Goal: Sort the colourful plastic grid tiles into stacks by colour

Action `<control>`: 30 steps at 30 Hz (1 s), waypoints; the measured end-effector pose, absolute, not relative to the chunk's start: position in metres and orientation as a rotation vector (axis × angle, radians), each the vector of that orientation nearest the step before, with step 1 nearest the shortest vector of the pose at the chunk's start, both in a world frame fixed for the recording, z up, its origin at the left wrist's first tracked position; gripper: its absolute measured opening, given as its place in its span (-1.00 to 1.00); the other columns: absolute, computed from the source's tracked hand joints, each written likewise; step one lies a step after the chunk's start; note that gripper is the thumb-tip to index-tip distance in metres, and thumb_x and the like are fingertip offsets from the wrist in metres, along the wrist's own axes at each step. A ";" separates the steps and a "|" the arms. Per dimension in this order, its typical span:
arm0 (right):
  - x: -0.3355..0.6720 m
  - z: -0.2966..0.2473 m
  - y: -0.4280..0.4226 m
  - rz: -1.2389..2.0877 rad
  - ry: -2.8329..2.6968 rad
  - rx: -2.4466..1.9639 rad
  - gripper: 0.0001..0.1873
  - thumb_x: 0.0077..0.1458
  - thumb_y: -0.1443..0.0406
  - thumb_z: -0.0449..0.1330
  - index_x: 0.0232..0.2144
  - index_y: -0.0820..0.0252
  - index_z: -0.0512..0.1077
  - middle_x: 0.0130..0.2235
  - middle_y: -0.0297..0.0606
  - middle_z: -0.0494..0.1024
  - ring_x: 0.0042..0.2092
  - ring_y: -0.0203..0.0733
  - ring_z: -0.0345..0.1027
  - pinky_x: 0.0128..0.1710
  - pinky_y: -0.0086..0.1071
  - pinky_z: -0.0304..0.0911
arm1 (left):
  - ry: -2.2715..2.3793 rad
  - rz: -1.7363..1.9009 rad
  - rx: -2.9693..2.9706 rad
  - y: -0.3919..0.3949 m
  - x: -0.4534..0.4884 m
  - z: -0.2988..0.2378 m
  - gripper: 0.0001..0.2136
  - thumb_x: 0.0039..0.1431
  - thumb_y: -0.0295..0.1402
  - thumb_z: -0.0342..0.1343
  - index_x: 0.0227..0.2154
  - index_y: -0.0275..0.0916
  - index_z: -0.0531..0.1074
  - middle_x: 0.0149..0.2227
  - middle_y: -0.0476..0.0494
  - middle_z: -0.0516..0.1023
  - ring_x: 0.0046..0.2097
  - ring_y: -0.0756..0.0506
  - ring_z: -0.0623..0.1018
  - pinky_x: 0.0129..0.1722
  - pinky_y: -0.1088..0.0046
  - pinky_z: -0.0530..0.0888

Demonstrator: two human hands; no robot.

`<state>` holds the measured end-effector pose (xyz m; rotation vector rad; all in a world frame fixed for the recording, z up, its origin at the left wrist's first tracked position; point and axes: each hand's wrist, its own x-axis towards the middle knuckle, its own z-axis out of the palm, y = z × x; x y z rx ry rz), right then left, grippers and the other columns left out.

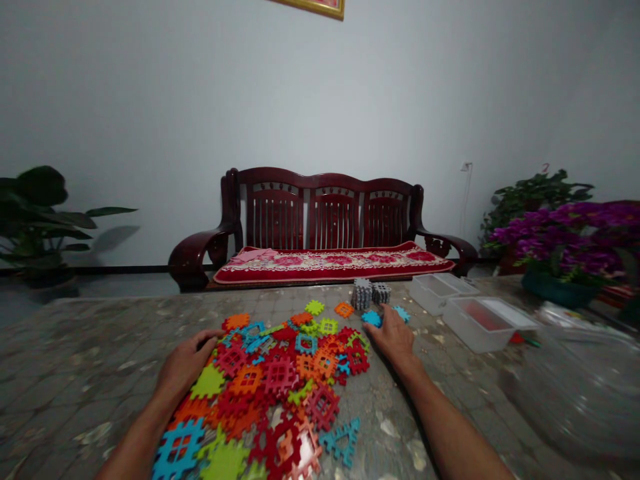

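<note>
A heap of colourful plastic interlocking tiles (279, 375) with toothed edges lies before me; some are square with window cut-outs, one triangular. At the heap's left edge, my left hand (186, 365) rests with thumb and fingers slightly apart, fingertips touching the outer tiles. Beyond the heap on the right, my right hand (396, 337) has its thumb and forefinger around the edges of a blue tile (371, 318) on the table. Another blue tile (402, 314) lies just right of that hand. Behind it stand grey tiles stacked in two piles (362, 294).
Clear plastic boxes (477, 327) and a large transparent container (580, 393) stand on the patterned table (80, 360) at right. Purple flowers in a green pot (563, 288) are beyond them. A wooden bench (333, 213) with a red floral cover faces me.
</note>
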<state>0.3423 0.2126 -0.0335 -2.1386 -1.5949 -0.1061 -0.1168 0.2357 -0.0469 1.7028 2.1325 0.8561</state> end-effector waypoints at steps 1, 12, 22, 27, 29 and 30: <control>0.342 -0.034 0.212 -0.109 -1.601 -2.144 -0.37 0.14 0.08 0.24 0.20 0.19 0.29 0.11 -0.06 0.50 0.13 0.03 0.38 0.02 -0.25 0.27 | 2.136 0.855 1.698 0.235 -0.116 -0.046 -0.65 0.17 -0.16 0.00 -0.15 -0.08 0.65 -0.17 -0.07 0.73 -0.17 -0.18 0.65 -0.28 0.45 0.47; 0.342 -0.031 0.209 -0.091 -1.595 -2.223 -0.28 0.13 0.04 0.24 0.26 0.19 0.23 0.14 -0.01 0.46 0.15 0.05 0.35 0.05 -0.21 0.25 | 2.129 0.876 1.718 0.235 -0.116 -0.046 -0.65 0.16 -0.16 0.00 -0.16 -0.07 0.65 -0.17 -0.07 0.73 -0.18 -0.17 0.65 -0.28 0.45 0.47; 0.338 -0.028 0.205 -0.122 -1.649 -2.239 -0.25 0.17 0.15 0.15 0.33 0.32 0.13 0.11 0.10 0.49 0.13 0.15 0.34 0.05 -0.13 0.23 | 2.127 0.858 1.744 0.233 -0.114 -0.043 -0.66 0.18 -0.16 -0.01 -0.18 -0.08 0.64 -0.15 -0.07 0.72 -0.17 -0.17 0.66 -0.26 0.45 0.48; 0.338 -0.027 0.206 -0.112 -1.663 -2.247 -0.27 0.17 0.18 0.14 0.32 0.36 0.14 0.07 0.13 0.50 0.11 0.16 0.36 0.01 -0.13 0.25 | 2.128 0.850 1.753 0.234 -0.116 -0.045 -0.64 0.17 -0.15 -0.01 -0.14 -0.09 0.64 -0.13 -0.07 0.72 -0.15 -0.17 0.65 -0.25 0.45 0.48; 0.339 -0.029 0.205 -0.127 -1.667 -2.237 -0.27 0.17 0.18 0.16 0.32 0.37 0.15 0.06 0.14 0.49 0.10 0.16 0.36 0.01 -0.14 0.25 | 2.126 0.841 1.757 0.235 -0.116 -0.046 -0.63 0.17 -0.14 -0.01 -0.13 -0.09 0.64 -0.11 -0.07 0.71 -0.14 -0.17 0.65 -0.25 0.46 0.48; 0.339 -0.030 0.205 -0.145 -1.668 -2.224 -0.27 0.16 0.18 0.17 0.31 0.38 0.16 0.07 0.14 0.48 0.10 0.16 0.36 0.01 -0.15 0.24 | 2.125 0.836 1.755 0.235 -0.117 -0.046 -0.63 0.17 -0.13 -0.01 -0.13 -0.09 0.64 -0.11 -0.07 0.71 -0.14 -0.17 0.65 -0.26 0.46 0.48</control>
